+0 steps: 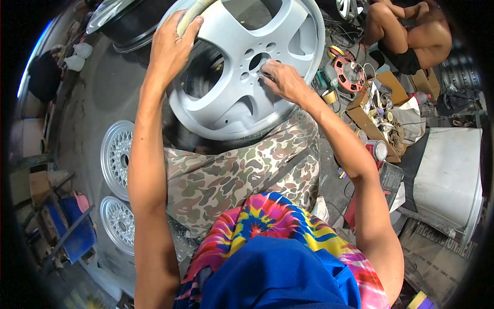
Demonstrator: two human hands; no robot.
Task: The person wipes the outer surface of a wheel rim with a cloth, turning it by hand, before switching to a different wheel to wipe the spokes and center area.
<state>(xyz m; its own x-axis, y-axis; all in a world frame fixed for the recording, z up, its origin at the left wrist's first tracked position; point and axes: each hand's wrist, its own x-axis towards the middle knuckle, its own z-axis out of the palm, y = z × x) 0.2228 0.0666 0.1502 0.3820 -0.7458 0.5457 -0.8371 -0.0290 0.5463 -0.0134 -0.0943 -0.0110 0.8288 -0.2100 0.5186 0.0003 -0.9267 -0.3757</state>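
That alloy wheel (231, 98) on the camo lap (231, 175) looks heavy, stiff, kinda slick, best held by the rim: left hand (172, 44) grip clamped over its top edge, right hand (283, 80) bunched at the hub, can't tell around what.

A dark board (443, 246) on the floor bears lettering, apparently "ALIGNMENT".

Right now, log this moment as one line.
left hand: grips top rim of silver wheel | right hand: fingertips at hub, grip unclear | wheel: tilted on lap | two mesh wheels on floor
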